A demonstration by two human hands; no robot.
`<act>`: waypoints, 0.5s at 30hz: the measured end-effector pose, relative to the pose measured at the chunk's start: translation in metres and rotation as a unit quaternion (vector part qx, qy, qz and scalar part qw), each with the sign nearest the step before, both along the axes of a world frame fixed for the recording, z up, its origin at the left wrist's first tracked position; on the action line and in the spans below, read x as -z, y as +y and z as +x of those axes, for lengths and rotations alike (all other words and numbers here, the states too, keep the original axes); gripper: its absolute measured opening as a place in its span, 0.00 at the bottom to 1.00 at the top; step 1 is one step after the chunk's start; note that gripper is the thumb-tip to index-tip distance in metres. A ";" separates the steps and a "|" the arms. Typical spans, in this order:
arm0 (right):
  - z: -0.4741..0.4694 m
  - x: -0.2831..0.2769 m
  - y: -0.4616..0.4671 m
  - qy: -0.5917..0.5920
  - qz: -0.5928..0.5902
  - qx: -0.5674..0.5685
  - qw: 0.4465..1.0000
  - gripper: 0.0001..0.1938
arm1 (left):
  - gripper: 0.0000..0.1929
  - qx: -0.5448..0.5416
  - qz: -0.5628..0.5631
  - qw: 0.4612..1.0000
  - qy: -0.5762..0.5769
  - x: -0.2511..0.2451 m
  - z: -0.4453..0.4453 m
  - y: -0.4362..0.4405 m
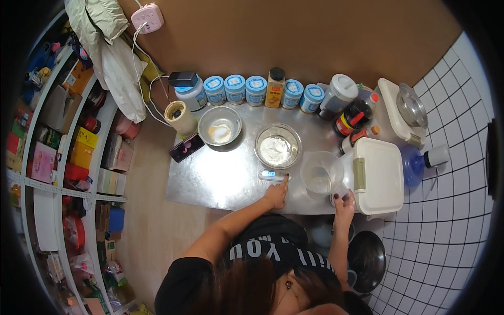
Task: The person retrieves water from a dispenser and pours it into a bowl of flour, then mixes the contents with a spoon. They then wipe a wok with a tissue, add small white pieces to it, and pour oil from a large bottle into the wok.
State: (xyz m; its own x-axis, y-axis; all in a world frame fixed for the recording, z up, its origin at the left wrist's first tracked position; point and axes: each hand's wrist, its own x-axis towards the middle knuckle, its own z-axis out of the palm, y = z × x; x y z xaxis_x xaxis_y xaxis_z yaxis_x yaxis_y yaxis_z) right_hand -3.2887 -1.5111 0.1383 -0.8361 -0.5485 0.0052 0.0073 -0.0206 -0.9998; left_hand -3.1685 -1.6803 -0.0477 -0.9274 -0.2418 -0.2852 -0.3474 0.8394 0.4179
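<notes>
A bowl of white powder (277, 146) sits on a small kitchen scale (274, 175) with a lit display. The index finger of my left hand (277, 195) touches the scale's right end, by its buttons; that hand holds nothing. At the right, my right hand (345, 202) grips the handle of a translucent plastic measuring jug (322, 173), which stands on the metal table just right of the scale. A second bowl (219, 126), holding pale yellow and white powders, rests farther left. Beside it a smartphone (186, 148) leans against a cream cylindrical container (181, 118).
Blue-lidded jars (235, 89) and a black-capped seasoning bottle (275, 87) line the back of the steel table (224, 185). Dark sauce bottles (353, 117), a lidded pitcher (339, 96) and a white storage box (380, 175) stand right. Packed shelves (63, 189) are at the left.
</notes>
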 end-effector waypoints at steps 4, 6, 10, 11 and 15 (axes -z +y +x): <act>-0.024 -0.006 -0.035 0.140 0.140 -0.043 0.979 0.13 | 0.12 0.007 0.009 0.975 0.222 0.026 0.022 -0.021; -0.020 -0.027 -0.056 0.200 0.149 -0.046 0.967 0.13 | 0.07 -0.032 0.016 0.959 0.280 0.030 0.051 -0.033; -0.025 -0.027 -0.075 0.235 0.192 -0.087 0.949 0.15 | 0.11 -0.251 -0.110 0.902 0.335 0.042 0.115 -0.051; -0.025 -0.027 -0.080 0.227 0.185 -0.095 0.951 0.15 | 0.11 -0.301 -0.164 0.896 0.283 0.048 0.129 -0.055; -0.031 -0.013 -0.093 0.254 0.214 -0.109 0.937 0.17 | 0.12 -0.381 -0.185 0.869 0.258 0.050 0.148 -0.063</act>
State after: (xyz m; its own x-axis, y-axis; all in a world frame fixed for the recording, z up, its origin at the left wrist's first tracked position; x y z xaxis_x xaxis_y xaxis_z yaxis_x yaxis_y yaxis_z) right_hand -3.3201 -1.6036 0.1514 -0.6527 -0.7490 0.1138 -0.5152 0.3286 -0.7916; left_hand -3.0208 -1.7433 -0.0980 -0.4397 -0.8280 0.3478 -0.7076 0.5579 0.4336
